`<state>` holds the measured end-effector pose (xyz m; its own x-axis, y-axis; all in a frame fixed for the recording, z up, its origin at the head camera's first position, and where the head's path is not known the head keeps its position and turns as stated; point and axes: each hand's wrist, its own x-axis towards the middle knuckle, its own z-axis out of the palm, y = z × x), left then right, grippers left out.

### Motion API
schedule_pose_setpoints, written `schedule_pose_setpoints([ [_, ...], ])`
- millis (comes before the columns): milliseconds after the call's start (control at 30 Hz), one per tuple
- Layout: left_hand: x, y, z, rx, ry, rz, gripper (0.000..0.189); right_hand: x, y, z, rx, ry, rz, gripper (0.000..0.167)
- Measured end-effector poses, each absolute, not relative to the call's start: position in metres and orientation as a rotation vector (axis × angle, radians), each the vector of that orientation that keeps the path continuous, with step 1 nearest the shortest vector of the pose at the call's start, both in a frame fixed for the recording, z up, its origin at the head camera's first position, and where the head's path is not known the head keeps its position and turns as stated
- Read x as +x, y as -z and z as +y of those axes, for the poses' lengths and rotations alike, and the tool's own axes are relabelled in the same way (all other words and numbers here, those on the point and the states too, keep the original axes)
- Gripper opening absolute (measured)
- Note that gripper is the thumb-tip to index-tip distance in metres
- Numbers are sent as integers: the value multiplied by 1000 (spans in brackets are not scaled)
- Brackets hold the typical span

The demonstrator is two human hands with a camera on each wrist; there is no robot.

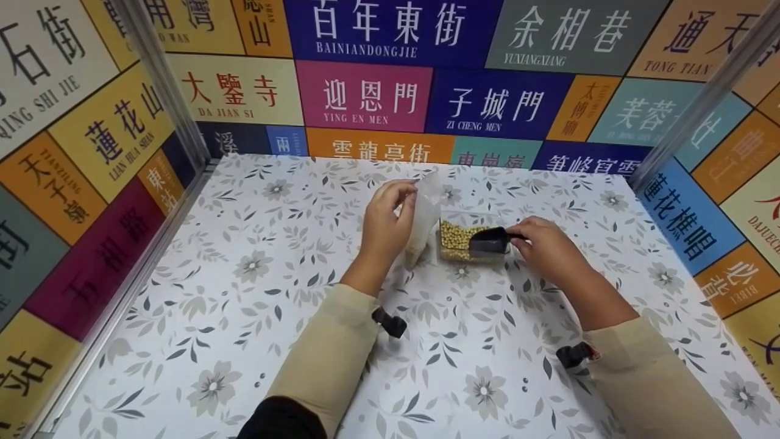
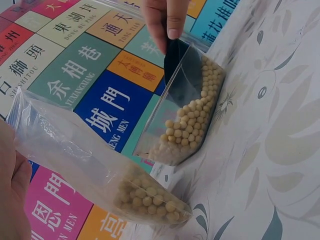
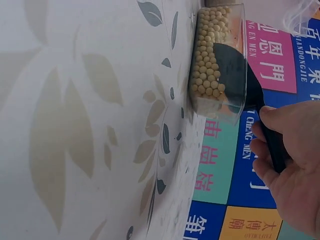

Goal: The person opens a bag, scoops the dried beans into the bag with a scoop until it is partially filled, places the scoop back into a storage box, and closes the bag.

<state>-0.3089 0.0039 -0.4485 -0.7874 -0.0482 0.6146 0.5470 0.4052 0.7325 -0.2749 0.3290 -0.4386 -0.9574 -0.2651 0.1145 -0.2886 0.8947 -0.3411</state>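
Note:
My left hand (image 1: 390,216) pinches the top of a clear plastic bag (image 1: 425,213), which hangs upright beside the box. Several round, pale yellow beans (image 2: 150,200) lie in the bag's bottom corner. A clear plastic box (image 1: 472,255) stands to the right of the bag, with soybean-like beans (image 3: 206,65) heaped inside. In my right hand (image 1: 542,247) is the handle of a black scoop (image 3: 270,135). The scoop's bowl (image 1: 487,240) sits inside the box, its front edge in among the beans.
A white tablecloth (image 1: 244,317) with grey flowers and leaves covers the table. Colourful sign panels (image 1: 365,94) rise behind it and on both sides. Metal posts (image 1: 177,79) stand at the corners. Small black devices (image 1: 390,322) are strapped at both cuffs.

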Motion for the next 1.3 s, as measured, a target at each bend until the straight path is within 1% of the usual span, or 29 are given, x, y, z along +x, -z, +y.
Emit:
schedule_pose_setpoints([
  [167,-309,448,4,-427,1402,-2098,13,-278,438,323,510,-473,-2994,31],
  [567,-310,448,6,-443,1367,-2103,14,-284,443,312,609,-521,-2971,33],
  [1000,-310,448,5,-442,1387,-2091,13,-292,450,301,566,-641,-3068,36],
  [1300,-310,450,5,-433,1379,-2092,12,-296,453,297,490,-721,-3132,36],
])
